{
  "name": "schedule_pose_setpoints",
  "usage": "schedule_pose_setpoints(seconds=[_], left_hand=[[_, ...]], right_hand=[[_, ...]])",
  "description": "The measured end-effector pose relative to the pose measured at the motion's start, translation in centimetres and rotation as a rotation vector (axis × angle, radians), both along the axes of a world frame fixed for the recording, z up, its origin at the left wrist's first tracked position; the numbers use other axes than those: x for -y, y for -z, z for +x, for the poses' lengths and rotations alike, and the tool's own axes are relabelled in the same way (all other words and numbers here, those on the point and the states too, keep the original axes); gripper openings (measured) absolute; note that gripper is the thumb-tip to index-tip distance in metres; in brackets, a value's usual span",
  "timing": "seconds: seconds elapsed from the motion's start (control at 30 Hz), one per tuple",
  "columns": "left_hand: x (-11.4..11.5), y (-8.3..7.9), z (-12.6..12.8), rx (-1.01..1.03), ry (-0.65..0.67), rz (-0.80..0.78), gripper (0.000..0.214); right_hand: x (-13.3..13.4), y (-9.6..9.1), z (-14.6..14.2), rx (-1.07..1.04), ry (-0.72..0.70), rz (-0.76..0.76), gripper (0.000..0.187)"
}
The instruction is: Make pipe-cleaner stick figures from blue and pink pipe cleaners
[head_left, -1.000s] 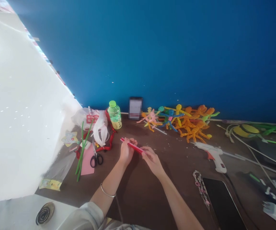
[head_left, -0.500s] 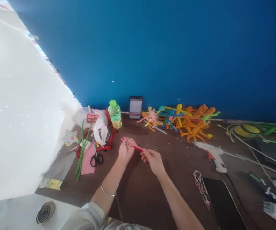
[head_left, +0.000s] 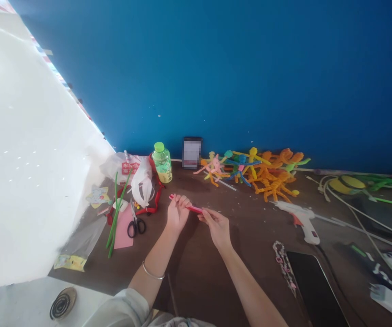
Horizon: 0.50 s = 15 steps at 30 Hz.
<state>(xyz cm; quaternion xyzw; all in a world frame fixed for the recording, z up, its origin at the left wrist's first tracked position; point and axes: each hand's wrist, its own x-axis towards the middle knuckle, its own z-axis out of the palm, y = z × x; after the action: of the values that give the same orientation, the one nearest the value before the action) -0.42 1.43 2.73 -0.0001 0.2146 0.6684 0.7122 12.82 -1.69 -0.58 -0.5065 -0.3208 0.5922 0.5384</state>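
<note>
Above the middle of the dark tabletop, both hands hold what looks like a short pink-red pipe cleaner [head_left: 195,209], perhaps more than one laid together. My left hand [head_left: 178,212] is closed around its left part, and the tip pokes out beyond the fingers. At the other end, my right hand [head_left: 216,225] pinches it between thumb and fingers. A short stretch shows between the hands. Left of my hands, black-handled scissors [head_left: 136,225] lie partly on a pink sheet [head_left: 124,231], with green pipe cleaners [head_left: 113,227] across the sheet's left side.
A green-capped bottle [head_left: 162,165] and a white plastic bag [head_left: 142,184] stand toward the back left. Along the blue wall are a small framed screen [head_left: 192,153] and orange pipe-cleaner figures [head_left: 276,179]. Rightward lie a glue gun [head_left: 300,219], a phone [head_left: 315,286] and cables.
The fingers of my right hand have shifted slightly along the pink-red pipe cleaner, closing more together. The whole view has drifted a little; both hands keep their hold.
</note>
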Motion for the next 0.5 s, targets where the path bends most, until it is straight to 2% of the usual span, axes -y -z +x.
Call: schedule_pose_setpoints(seconds=[0.13, 0.27, 0.5], left_hand=[[0.26, -0.42, 0.12, -0.061, -0.03, 0.004, 0.031], [0.48, -0.6, 0.36, -0.089, -0.045, 0.027, 0.032], [0.41, -0.46, 0.11, -0.067, -0.072, 0.074, 0.034]], right_hand=[[-0.05, -0.21, -0.28, -0.049, 0.065, -0.021, 0.036], [-0.3, -0.4, -0.54, -0.152, 0.156, -0.012, 0.029], [-0.42, -0.42, -0.8, -0.157, 0.146, -0.016, 0.028]])
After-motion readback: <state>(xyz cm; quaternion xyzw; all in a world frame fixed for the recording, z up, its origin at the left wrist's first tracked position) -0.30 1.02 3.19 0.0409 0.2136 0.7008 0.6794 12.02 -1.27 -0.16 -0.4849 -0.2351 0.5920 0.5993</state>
